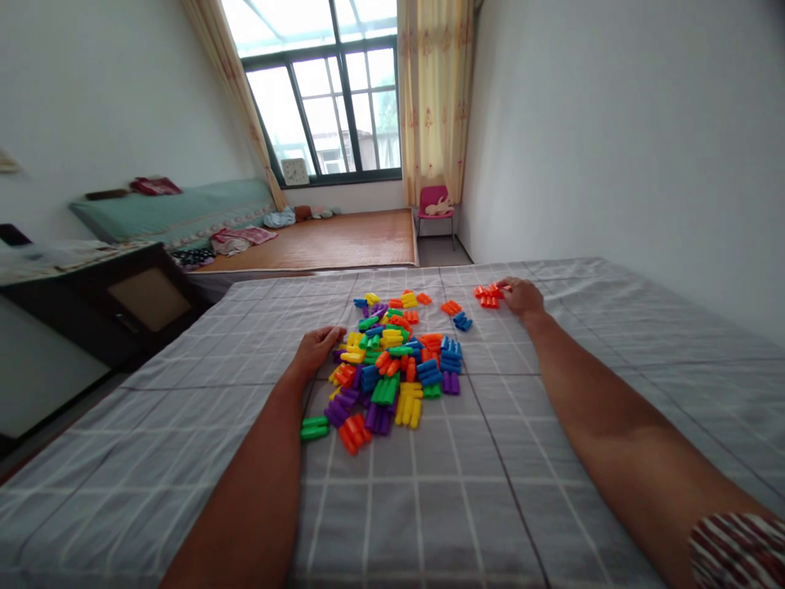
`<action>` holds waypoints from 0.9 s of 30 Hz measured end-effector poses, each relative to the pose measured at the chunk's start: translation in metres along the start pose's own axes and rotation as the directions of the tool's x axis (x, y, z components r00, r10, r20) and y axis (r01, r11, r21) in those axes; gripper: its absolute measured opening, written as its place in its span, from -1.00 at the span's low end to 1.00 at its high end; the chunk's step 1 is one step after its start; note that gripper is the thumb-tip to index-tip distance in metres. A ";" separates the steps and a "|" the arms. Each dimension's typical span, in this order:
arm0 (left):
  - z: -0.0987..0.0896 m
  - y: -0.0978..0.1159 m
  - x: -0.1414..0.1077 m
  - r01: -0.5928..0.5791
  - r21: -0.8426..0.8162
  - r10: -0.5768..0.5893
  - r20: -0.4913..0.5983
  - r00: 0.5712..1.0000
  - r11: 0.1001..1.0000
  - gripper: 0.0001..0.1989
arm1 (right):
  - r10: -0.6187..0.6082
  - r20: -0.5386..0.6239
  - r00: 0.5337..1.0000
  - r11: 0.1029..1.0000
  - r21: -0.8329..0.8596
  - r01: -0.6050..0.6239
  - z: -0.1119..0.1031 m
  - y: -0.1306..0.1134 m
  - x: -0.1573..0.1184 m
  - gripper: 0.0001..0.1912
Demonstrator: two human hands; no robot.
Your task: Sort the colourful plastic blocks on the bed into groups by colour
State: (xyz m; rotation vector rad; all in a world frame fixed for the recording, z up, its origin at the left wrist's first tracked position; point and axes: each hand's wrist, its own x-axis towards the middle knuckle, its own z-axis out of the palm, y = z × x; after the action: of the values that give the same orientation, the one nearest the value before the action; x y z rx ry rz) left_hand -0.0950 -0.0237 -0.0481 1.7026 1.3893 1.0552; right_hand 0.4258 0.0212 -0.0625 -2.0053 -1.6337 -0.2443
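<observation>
A heap of plastic toy building blocks (386, 388), in green, purple, yellow, blue and orange, lies on the checked grey bed sheet (429, 507). The blocks look like short tubes joined side by side. At the heap's left edge rests my left hand (317, 348), fingers stretched toward the blocks and holding nothing that I can see. Farther off to the right, my right hand (522, 297) has its fingertips closed at the edge of a small group of orange blocks (488, 295), pinching one of them. Its fingers partly hide that block.
A loose orange block (451, 307) and a blue block (462, 321) lie between the heap and the orange group. Beyond the sheet are a low wooden bed platform (343, 237) and a pink chair (435, 203). A dark cabinet (135, 311) stands at left.
</observation>
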 end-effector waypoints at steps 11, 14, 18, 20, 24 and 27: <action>0.001 -0.004 0.001 -0.043 0.020 0.043 0.003 0.999 0.999 -0.36 | -0.650 0.096 0.754 0.675 0.527 0.516 -0.014 -0.168 -0.036 -0.68; 0.002 -0.004 0.001 -0.052 0.018 0.052 0.001 0.999 0.998 -0.38 | -0.742 0.129 0.658 0.606 0.550 0.575 -0.002 -0.207 -0.061 -0.66; 0.002 -0.002 0.000 -0.040 0.000 0.040 -0.004 0.999 0.999 -0.39 | -0.698 0.177 0.694 0.659 0.539 0.525 0.003 -0.212 -0.072 -0.78; 0.002 0.001 -0.001 -0.034 0.000 0.034 0.000 0.999 0.999 -0.38 | -0.652 0.194 0.733 0.685 0.566 0.459 0.003 -0.203 -0.070 -0.83; 0.001 0.005 -0.003 -0.029 0.009 0.029 0.006 1.000 1.000 -0.36 | -0.634 0.216 0.743 0.650 0.669 0.360 0.006 -0.186 -0.063 -0.67; 0.001 0.006 -0.003 -0.016 0.002 0.016 -0.001 1.000 1.000 -0.35 | -0.634 0.279 0.721 0.650 0.697 0.302 0.010 -0.183 -0.061 -0.62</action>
State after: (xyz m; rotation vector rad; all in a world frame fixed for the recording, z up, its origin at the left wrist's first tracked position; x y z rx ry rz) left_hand -0.0924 -0.0276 -0.0437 1.7176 1.3804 1.0636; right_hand 0.2347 -0.0035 -0.0461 -1.1253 -2.2032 0.6286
